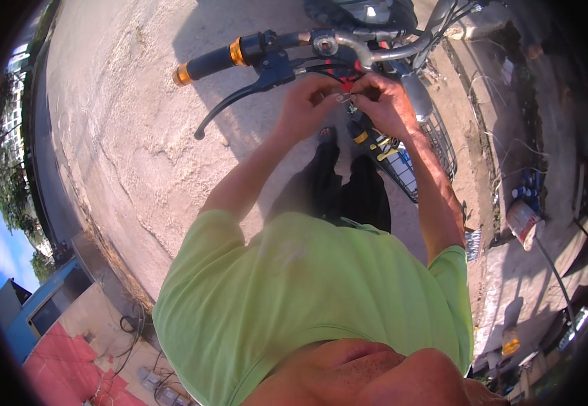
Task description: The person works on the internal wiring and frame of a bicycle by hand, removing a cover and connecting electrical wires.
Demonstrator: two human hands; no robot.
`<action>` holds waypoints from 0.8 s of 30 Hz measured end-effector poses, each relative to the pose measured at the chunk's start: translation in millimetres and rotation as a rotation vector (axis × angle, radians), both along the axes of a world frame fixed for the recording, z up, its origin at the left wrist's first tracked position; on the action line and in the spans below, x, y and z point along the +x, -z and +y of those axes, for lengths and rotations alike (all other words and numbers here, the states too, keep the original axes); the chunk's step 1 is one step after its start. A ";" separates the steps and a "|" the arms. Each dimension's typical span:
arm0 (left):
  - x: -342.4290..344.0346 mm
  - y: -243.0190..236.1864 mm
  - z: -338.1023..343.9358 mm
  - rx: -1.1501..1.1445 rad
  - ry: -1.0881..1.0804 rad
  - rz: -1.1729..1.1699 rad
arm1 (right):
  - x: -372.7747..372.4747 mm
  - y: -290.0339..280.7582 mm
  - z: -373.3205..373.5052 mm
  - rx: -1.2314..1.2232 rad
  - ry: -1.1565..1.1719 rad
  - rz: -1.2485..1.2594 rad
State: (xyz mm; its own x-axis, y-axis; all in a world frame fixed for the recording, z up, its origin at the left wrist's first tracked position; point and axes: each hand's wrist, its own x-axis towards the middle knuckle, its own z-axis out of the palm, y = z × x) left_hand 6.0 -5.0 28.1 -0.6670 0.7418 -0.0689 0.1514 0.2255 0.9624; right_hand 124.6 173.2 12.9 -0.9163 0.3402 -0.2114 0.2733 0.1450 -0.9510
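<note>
Sunlit rough ground (125, 135) underlies one handlebar (389, 53) with one brake lever (236, 98), one wire basket (392, 176) of yellow and white items (383, 144), and, nearer the wearer, left hand (311, 98) and right hand (385, 105), fingertips pinched nearly closed on one small shiny piece (346, 98), its exact form unclear.

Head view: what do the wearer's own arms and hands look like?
Light green, short-sleeved shirt with plain, loose left sleeve and right sleeve; both forearms bare. Left hand and right hand ungloved, fingers uncovered. No watch, bracelet or cable visible on either wrist.
</note>
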 end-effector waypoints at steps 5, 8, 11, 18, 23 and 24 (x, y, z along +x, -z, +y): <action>-4.9 -0.4 5.1 0.068 0.111 0.599 | 0.1 -1.3 -2.6 -0.091 0.052 0.005; -14.5 10.4 8.6 0.152 0.160 0.681 | -0.3 -10.3 -2.9 -0.079 0.050 -0.052; -6.1 15.8 8.6 0.021 0.067 0.452 | -1.8 3.5 -4.8 -0.066 0.061 0.037; -5.0 8.7 17.1 -0.064 -0.051 -0.719 | 0.3 5.0 -4.6 -0.084 0.040 0.039; -6.8 1.7 4.5 -0.163 -0.037 -0.163 | 1.1 2.4 -4.2 -0.088 0.043 0.014; -6.9 -0.3 2.7 -0.119 -0.001 -0.002 | 1.1 3.8 -3.9 -0.088 0.043 0.018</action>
